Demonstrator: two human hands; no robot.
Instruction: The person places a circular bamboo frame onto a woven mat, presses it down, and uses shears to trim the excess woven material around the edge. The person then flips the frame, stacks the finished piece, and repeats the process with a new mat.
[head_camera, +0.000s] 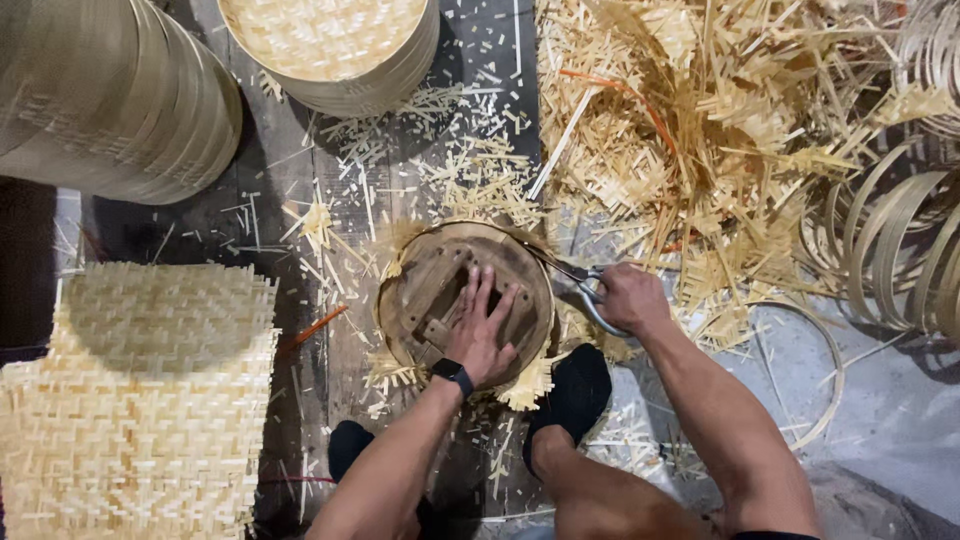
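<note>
My left hand (480, 328) lies flat, fingers spread, on a round wooden disc (425, 285) that presses down a woven bamboo mat, whose frayed edges (527, 385) stick out from under it. A dark watch sits on that wrist. My right hand (628, 298) grips a pair of metal scissors (578, 275), whose blades reach the disc's upper right rim. My two feet in black socks (572, 395) rest on the floor just below the disc.
A stack of square woven bamboo mats (140, 400) lies at the left. A round woven basket (330, 45) and stacked bamboo rims (110, 95) stand at the top left. Heaped bamboo offcuts (690, 130) and bamboo hoops (900, 250) fill the right.
</note>
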